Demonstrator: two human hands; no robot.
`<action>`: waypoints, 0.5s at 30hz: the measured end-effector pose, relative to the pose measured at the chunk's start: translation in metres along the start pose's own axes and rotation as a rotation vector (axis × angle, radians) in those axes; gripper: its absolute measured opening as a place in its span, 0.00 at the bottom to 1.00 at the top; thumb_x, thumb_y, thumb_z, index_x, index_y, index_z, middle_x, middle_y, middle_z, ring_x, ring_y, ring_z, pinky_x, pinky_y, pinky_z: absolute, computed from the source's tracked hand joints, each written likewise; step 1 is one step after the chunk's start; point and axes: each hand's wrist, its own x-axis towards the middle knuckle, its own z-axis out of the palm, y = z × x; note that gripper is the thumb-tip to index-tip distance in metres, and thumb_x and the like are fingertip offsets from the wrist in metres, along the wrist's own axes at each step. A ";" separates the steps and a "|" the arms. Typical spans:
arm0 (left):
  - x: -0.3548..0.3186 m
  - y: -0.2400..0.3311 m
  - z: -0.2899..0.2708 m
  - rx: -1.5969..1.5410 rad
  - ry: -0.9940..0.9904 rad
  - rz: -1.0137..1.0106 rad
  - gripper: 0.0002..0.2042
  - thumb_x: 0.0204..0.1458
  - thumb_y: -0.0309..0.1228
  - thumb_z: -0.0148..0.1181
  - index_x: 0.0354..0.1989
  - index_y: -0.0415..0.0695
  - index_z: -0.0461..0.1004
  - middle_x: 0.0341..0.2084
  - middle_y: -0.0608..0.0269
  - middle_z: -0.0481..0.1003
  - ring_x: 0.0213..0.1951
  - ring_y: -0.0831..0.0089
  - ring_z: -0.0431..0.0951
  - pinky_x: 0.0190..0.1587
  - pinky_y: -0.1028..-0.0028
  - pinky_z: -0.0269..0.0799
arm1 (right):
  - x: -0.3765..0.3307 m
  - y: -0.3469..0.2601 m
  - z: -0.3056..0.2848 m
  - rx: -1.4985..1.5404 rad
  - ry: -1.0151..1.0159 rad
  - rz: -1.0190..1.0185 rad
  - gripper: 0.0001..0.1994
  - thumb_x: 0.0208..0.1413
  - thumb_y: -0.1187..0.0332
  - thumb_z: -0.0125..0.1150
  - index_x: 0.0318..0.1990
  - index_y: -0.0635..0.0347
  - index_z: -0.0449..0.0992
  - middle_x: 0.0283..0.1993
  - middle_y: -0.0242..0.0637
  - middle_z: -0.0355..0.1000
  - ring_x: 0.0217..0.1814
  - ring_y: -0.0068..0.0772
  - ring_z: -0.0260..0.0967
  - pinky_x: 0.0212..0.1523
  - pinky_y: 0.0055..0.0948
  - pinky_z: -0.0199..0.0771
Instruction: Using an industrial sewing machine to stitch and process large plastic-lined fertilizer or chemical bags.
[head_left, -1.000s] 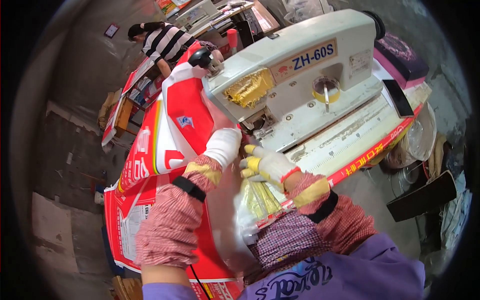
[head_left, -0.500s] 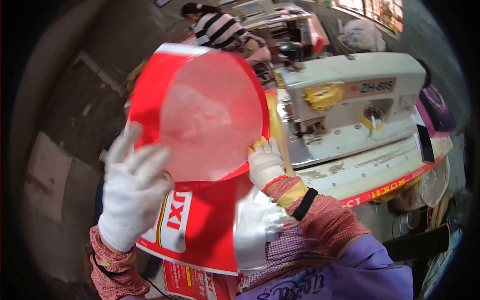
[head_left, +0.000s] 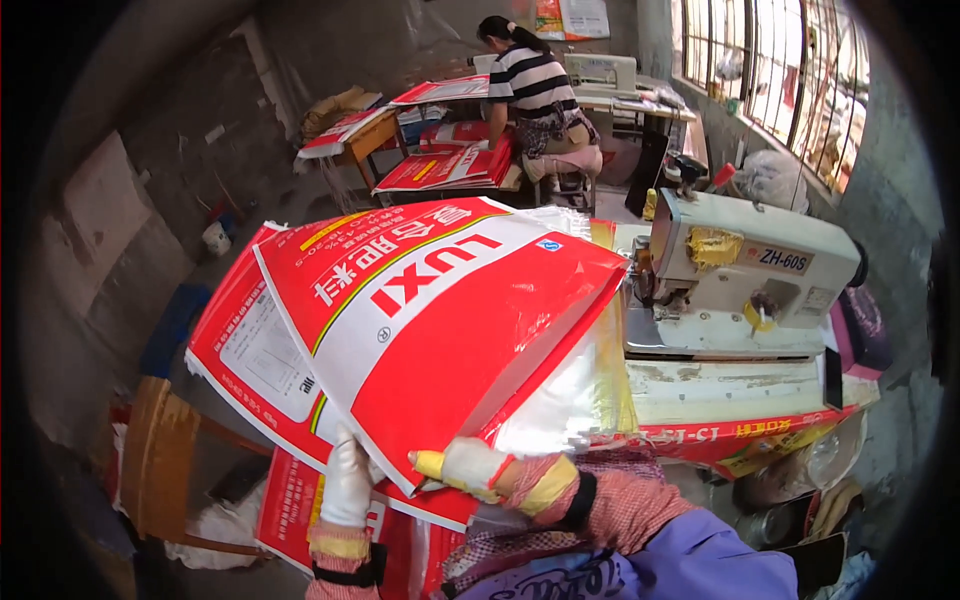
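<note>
The right hand (head_left: 470,467), in a white work glove with a yellow cuff, has its grip closed on the lower corner of a red and white sack (head_left: 440,310), fingers pinching the edge where the clear plastic liner (head_left: 570,390) shows out of the mouth. The left hand (head_left: 348,480), gloved the same way, presses flat and open against the sack's underside just beside the right; how much of the sack its fingers curl round I cannot tell. The sack is lifted off the surface, tilted with its printed face up, and lies over a second sack of the same kind (head_left: 250,350) and more of them lower down (head_left: 290,505).

To the right, a cream sewing machine (head_left: 750,275) stands on the work surface (head_left: 730,385), whose front edge carries a red strip. A wooden stool (head_left: 155,465) stands at the lower left on the floor. At the far end of the room a person in a striped shirt (head_left: 535,90) sits at another machine among further red sacks.

The step in hand looks like handling the sack by its open end, squaring it up with the liner. A next move would call for keeping both layers pinched together and the edge flat, with the sack's weight borne by the left palm.
</note>
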 end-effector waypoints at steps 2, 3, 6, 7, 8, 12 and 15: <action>0.020 -0.017 -0.034 0.234 -0.026 0.033 0.21 0.57 0.46 0.42 0.38 0.37 0.70 0.32 0.60 0.74 0.31 0.74 0.73 0.32 0.75 0.68 | -0.016 0.001 0.006 0.350 -0.053 -0.041 0.17 0.54 0.55 0.53 0.44 0.58 0.69 0.34 0.43 0.73 0.31 0.39 0.72 0.32 0.28 0.72; 0.026 -0.025 -0.046 0.497 -0.066 0.063 0.21 0.57 0.44 0.43 0.34 0.35 0.72 0.28 0.59 0.75 0.30 0.74 0.73 0.31 0.74 0.67 | -0.023 0.003 0.008 0.827 -0.123 0.119 0.18 0.54 0.58 0.53 0.44 0.63 0.68 0.35 0.42 0.73 0.32 0.36 0.73 0.34 0.26 0.73; 0.020 -0.010 -0.063 0.398 -0.053 0.194 0.15 0.56 0.37 0.46 0.32 0.35 0.72 0.25 0.63 0.74 0.27 0.77 0.72 0.30 0.76 0.67 | -0.051 0.054 -0.008 1.441 -0.117 -0.115 0.15 0.51 0.60 0.56 0.39 0.64 0.68 0.45 0.41 0.67 0.44 0.34 0.68 0.45 0.30 0.70; 0.005 0.009 -0.058 0.272 0.014 0.158 0.14 0.55 0.36 0.48 0.34 0.36 0.72 0.27 0.65 0.74 0.27 0.79 0.72 0.30 0.77 0.67 | -0.065 0.070 -0.026 1.523 -0.046 -0.370 0.16 0.51 0.58 0.56 0.40 0.59 0.67 0.43 0.39 0.65 0.45 0.34 0.65 0.46 0.33 0.68; -0.005 0.022 -0.080 0.302 -0.003 0.151 0.13 0.55 0.35 0.49 0.36 0.37 0.72 0.29 0.65 0.74 0.28 0.80 0.72 0.31 0.78 0.68 | -0.064 0.120 -0.040 1.506 -0.118 -0.474 0.18 0.49 0.52 0.56 0.39 0.55 0.66 0.40 0.35 0.64 0.44 0.33 0.62 0.47 0.33 0.66; -0.067 0.059 -0.153 0.428 0.021 0.140 0.15 0.55 0.37 0.50 0.40 0.36 0.71 0.31 0.64 0.74 0.31 0.81 0.73 0.34 0.81 0.69 | -0.094 0.134 -0.065 1.745 0.328 -0.324 0.36 0.45 0.37 0.51 0.55 0.54 0.61 0.54 0.40 0.62 0.57 0.46 0.59 0.57 0.50 0.59; -0.128 0.043 -0.221 0.421 0.146 0.085 0.18 0.56 0.39 0.49 0.43 0.34 0.69 0.33 0.64 0.75 0.32 0.80 0.73 0.36 0.80 0.69 | -0.074 0.084 -0.033 1.617 0.556 -0.271 0.29 0.52 0.48 0.52 0.53 0.64 0.62 0.46 0.41 0.68 0.47 0.38 0.67 0.49 0.36 0.69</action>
